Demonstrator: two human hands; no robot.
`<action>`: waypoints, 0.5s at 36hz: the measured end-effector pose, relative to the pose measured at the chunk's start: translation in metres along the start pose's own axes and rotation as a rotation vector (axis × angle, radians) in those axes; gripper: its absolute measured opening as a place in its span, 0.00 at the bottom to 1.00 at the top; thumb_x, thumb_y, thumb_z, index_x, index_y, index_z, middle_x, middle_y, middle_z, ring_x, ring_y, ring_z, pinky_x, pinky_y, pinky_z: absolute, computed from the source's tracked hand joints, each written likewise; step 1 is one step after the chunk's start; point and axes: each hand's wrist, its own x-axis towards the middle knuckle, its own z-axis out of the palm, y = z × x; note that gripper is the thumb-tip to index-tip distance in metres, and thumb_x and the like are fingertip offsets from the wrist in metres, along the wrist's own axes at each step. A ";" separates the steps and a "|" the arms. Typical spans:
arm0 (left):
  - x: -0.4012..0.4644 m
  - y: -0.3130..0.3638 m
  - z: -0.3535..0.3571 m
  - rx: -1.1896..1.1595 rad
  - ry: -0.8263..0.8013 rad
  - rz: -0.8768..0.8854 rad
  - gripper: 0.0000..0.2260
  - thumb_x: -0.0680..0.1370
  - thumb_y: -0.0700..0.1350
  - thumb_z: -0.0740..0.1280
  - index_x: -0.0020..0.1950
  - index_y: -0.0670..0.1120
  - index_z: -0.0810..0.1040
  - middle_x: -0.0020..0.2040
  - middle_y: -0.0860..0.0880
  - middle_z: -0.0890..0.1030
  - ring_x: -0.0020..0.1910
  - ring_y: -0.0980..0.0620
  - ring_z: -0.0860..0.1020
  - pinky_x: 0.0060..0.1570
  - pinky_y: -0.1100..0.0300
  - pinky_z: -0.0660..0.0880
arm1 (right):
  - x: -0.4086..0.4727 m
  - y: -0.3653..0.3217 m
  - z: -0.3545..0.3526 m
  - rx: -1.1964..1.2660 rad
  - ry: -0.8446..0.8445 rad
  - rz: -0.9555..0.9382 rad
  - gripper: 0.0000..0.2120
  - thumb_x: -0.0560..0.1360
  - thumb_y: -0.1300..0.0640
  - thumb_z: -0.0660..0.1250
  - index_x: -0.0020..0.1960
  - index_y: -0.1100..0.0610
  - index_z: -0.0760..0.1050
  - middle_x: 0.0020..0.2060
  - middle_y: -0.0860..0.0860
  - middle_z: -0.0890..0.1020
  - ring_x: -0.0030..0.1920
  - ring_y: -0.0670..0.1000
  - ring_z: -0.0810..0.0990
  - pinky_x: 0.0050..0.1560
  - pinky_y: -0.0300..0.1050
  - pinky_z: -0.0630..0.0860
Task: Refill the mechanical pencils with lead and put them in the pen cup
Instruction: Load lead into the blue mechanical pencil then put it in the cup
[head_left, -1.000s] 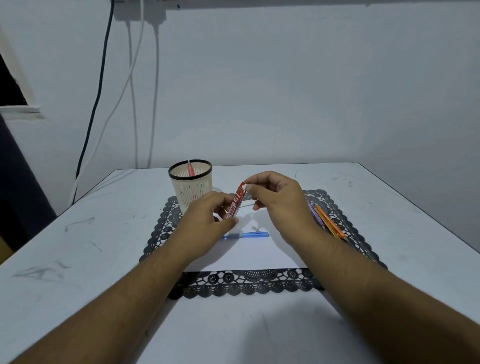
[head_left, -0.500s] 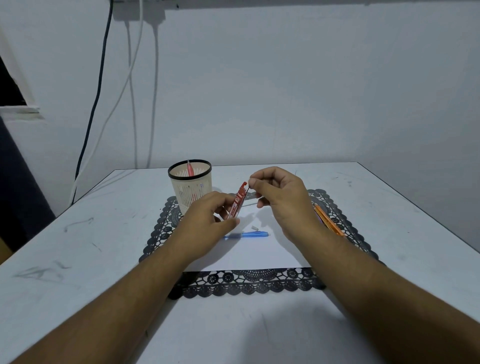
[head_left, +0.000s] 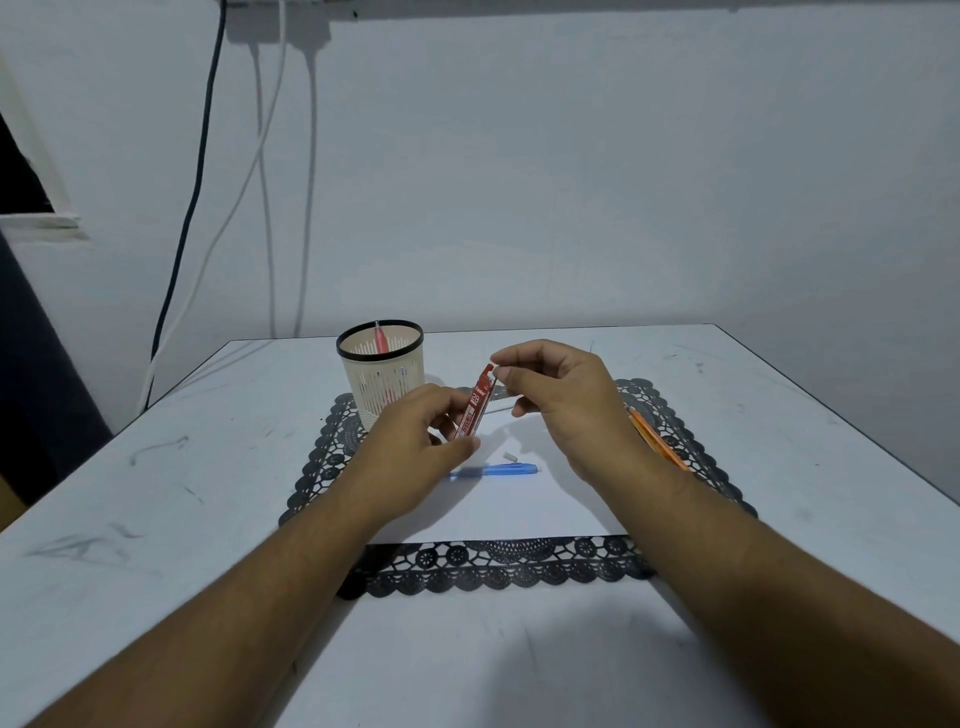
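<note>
Compared with a second ago, the right hand is lifting slightly at the top of the red lead case, its pinched fingers drawing away from the opened flip cap, and a thin dark line, probably a lead, is now showing just below those fingertips beside the case mouth. That suggests a lead is being pulled out, so the refill of the next pencil is only getting started. The left hand is gripping the lower half of the case, thumb in front and fingers behind, holding it tilted with its top leaning right. The blue mechanical pencil is lying flat on the white sheet just below both hands, touched by neither, with a small white cap just beside it, so it seems opened and waiting. The pen cup is standing behind the left hand on the worktop, already holding one red pencil. Orange pencils are lying on the black lace mat, partly hidden by the right wrist.
</note>
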 end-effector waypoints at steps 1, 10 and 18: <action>0.000 0.000 0.000 0.002 0.000 0.000 0.15 0.75 0.40 0.76 0.56 0.58 0.82 0.51 0.56 0.80 0.50 0.56 0.79 0.51 0.50 0.79 | 0.000 0.000 0.000 0.002 0.002 -0.002 0.08 0.77 0.65 0.72 0.49 0.54 0.86 0.44 0.54 0.87 0.40 0.49 0.81 0.42 0.43 0.80; 0.000 0.001 0.000 -0.007 0.002 -0.006 0.15 0.75 0.40 0.76 0.56 0.58 0.83 0.50 0.58 0.80 0.49 0.57 0.79 0.50 0.56 0.78 | 0.000 -0.003 0.000 0.004 0.024 -0.037 0.08 0.77 0.65 0.73 0.49 0.53 0.86 0.42 0.54 0.86 0.39 0.48 0.80 0.41 0.42 0.79; 0.000 0.002 0.000 0.004 -0.009 -0.012 0.14 0.76 0.40 0.75 0.57 0.55 0.83 0.50 0.57 0.80 0.50 0.56 0.79 0.51 0.53 0.79 | 0.000 -0.005 0.001 0.040 0.031 -0.020 0.07 0.77 0.65 0.73 0.47 0.55 0.85 0.41 0.56 0.85 0.40 0.48 0.81 0.38 0.43 0.79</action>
